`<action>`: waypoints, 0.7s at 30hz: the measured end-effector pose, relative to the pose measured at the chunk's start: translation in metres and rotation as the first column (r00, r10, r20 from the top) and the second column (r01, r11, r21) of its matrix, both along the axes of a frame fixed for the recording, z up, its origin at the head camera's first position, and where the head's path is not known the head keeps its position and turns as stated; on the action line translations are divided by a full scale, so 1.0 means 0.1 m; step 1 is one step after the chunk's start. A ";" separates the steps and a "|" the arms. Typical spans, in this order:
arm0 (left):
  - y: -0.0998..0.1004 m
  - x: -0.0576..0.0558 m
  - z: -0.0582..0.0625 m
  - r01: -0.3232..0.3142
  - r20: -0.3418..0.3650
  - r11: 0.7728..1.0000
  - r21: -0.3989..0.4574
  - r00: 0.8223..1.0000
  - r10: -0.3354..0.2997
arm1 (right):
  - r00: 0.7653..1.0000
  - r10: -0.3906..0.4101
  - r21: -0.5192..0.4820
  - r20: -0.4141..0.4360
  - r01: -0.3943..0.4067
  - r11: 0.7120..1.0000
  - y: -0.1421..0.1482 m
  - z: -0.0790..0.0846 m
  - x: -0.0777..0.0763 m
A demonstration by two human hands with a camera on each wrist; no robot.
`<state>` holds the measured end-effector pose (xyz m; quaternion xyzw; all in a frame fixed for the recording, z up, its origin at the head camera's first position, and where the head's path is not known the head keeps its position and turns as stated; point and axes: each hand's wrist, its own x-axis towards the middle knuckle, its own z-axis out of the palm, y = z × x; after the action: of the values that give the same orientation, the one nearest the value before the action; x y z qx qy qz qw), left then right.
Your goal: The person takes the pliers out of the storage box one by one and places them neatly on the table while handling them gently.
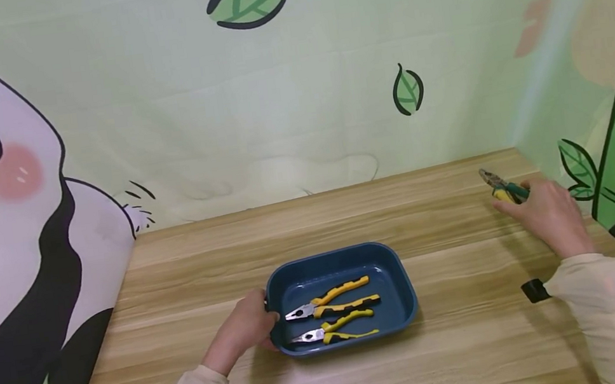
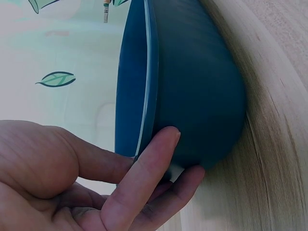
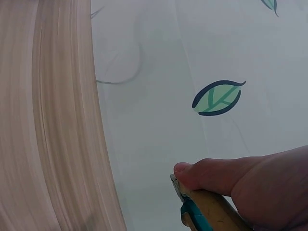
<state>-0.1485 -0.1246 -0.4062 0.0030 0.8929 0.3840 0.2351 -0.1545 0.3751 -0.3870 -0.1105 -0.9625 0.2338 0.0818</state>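
My left hand [image 1: 247, 322] grips the left end of a dark blue plastic tray [image 1: 403, 270], thumb over the rim and fingers against the outer wall in the left wrist view. Inside lie two pairs of pliers with jaws to the left: combination pliers [image 1: 345, 307] with yellow and black handles, and slimmer long-nose pliers [image 1: 333, 331] with yellow-green handles nearer the front. Over the far right of the table, my right hand [image 1: 553, 213] holds green and yellow handled pliers [image 1: 505, 187] by the handles, worn jaws pointing up and left. Its fingers are partly hidden.
A wood-grain table [image 1: 189, 258] carries the tray near its middle. Behind it hangs a pale green cloth backdrop [image 1: 297, 110] with printed leaves and a panda on the left. The cloth also closes off the right side, close to my right hand.
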 end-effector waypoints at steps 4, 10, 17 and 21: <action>0.00 0.01 0.00 -0.007 0.000 1.000 0.009 1.000 0.007 | 1.000 0.002 -0.003 0.019 -0.002 1.000 0.00 -0.03 -0.01; -0.01 0.01 0.01 -0.015 0.003 1.000 0.025 1.000 0.015 | 1.000 0.012 0.017 0.001 -0.012 1.000 0.00 -0.09 -0.03; 0.00 0.01 0.01 -0.009 0.003 1.000 0.011 1.000 0.009 | 0.999 -0.004 -0.014 0.042 0.005 1.000 0.01 -0.16 -0.02; -0.01 0.01 0.01 -0.005 -0.002 1.000 0.003 1.000 0.005 | 0.997 -0.008 -0.020 0.079 0.010 1.000 0.02 -0.19 -0.03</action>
<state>-0.1474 -0.1252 -0.4056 0.0014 0.8925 0.3861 0.2331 -0.1573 0.3772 -0.4059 -0.1249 -0.9620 0.2389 0.0434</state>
